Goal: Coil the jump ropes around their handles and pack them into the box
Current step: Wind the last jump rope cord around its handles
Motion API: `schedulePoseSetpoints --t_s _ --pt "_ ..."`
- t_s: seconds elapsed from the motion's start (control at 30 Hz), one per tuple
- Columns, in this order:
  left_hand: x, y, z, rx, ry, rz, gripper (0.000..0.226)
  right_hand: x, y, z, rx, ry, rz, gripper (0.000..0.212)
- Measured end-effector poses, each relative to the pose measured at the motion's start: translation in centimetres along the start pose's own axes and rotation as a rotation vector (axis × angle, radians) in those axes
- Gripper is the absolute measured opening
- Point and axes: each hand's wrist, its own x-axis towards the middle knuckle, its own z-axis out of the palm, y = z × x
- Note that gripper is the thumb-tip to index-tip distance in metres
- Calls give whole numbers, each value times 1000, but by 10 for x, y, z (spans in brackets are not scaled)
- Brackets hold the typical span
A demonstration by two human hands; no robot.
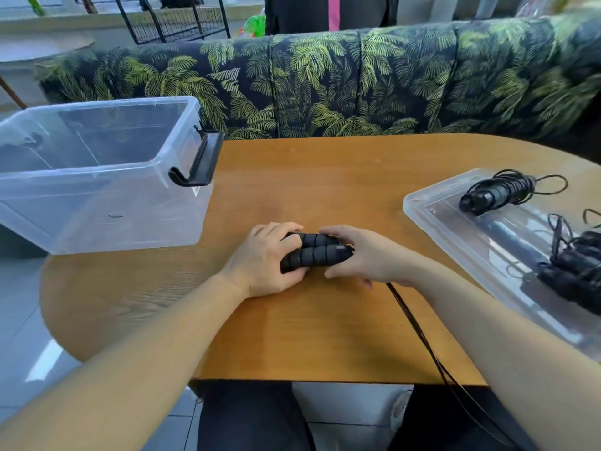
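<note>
Two black ribbed jump-rope handles [317, 252] lie side by side at the middle of the wooden table [325, 177]. My left hand [263, 262] grips their left ends. My right hand [361, 253] grips their right ends. Their black rope [419, 333] runs from under my right hand, over the table's near edge and down past my lap. The clear plastic box [97, 177] with a black latch stands at the table's left edge and looks empty.
A clear lid [461, 242] lies at the right and carries a coiled jump rope [500, 192] and more tangled black ropes [575, 265]. A leaf-patterned sofa [357, 79] stands behind the table.
</note>
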Motion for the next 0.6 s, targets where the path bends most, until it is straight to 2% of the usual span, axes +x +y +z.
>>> schedulePoseSetpoints --t_s 0.17,0.27,0.37,0.5,0.6 --pt "-30 -3 -4 -91 -6 -88 32 -20 0 5 -57 -21 0 61" --pt "-42 -3 -9 -152 56 -137 27 -29 3 2 -40 89 -35 37" --pt "-48 4 -11 -143 60 -189 36 -31 5 0 -59 146 -23 21" --pt "-48 7 -13 -175 53 -266 66 -34 -8 -2 -26 200 -14 24" --pt "-46 5 -18 -76 -17 -168 69 -39 -10 -10 -69 152 47 26"
